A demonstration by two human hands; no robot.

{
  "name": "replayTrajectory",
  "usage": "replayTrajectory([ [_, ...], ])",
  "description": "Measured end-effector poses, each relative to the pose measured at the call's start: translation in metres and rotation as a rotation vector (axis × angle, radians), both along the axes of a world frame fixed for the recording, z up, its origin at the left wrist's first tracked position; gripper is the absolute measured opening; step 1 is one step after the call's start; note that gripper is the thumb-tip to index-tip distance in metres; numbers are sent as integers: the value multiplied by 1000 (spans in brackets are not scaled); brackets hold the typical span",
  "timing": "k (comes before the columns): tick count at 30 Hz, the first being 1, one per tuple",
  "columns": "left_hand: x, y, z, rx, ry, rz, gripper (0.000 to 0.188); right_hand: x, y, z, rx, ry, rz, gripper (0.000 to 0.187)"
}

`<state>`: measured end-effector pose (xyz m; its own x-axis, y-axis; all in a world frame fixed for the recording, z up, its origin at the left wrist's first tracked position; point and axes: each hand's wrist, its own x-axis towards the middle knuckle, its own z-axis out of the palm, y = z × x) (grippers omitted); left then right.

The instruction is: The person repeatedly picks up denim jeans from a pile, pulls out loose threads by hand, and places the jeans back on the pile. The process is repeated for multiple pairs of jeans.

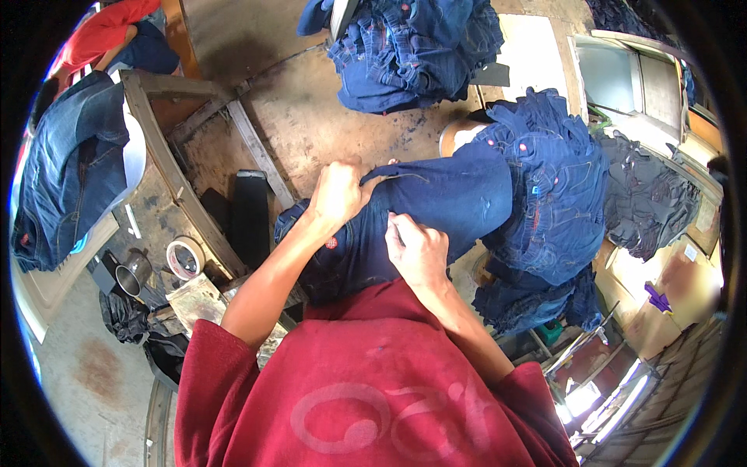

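A pair of dark blue jeans [459,191] is stretched out in front of me, one leg reaching right toward a denim pile. My left hand [338,194] is closed on the denim near its far edge, where the cloth is drawn up in a fold. Lower and to the right, my right hand [420,247] rests against the jeans with curled fingers and pinched tips. Whatever those fingertips hold is too small to make out. Beside my left wrist a small round red mark shows on the denim.
Stacked jeans [552,187] rise close on the right, with another pile [416,47] at the far side. Dark garments [650,191] lie farther right. On the left are a wooden frame [183,194], a tape roll [185,258], a metal cup [134,274] and a person in red [101,35].
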<state>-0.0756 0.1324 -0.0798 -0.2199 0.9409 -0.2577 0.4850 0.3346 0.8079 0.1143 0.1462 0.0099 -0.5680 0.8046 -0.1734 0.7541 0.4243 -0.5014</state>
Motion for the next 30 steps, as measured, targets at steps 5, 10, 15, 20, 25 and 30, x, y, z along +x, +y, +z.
replayTrajectory([
  [5,0,-1,1,38,5,21,27,-1,-3,0,-28,-115,-7,5],
  [10,1,0,1,52,-1,32,26,-1,-4,2,10,-108,53,6],
  [15,0,-1,-1,76,-8,29,26,-2,-4,1,1,-31,19,7],
  [20,0,-1,-1,68,9,13,26,-4,-6,-1,2,-82,27,6],
  [25,-1,-2,-2,68,24,-11,30,-5,-9,1,38,-143,80,5],
  [30,0,-1,-6,41,2,-1,29,-7,-8,4,40,-110,58,6],
])
